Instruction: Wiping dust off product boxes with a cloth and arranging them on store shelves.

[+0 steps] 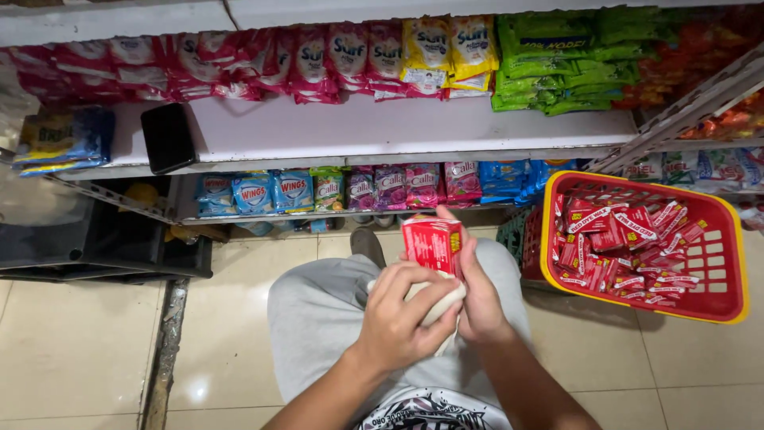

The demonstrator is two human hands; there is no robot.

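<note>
Right hand grips red box; left hand clasps white cloth (basket at 3 o'clock). Wipe all 6 faces.

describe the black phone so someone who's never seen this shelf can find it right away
Start at the white upper shelf under the hanging row of pink sachets. Go to its left end: the phone lies flat there, right of the blue packets. It is the only plain black slab among bright packaging.
</note>
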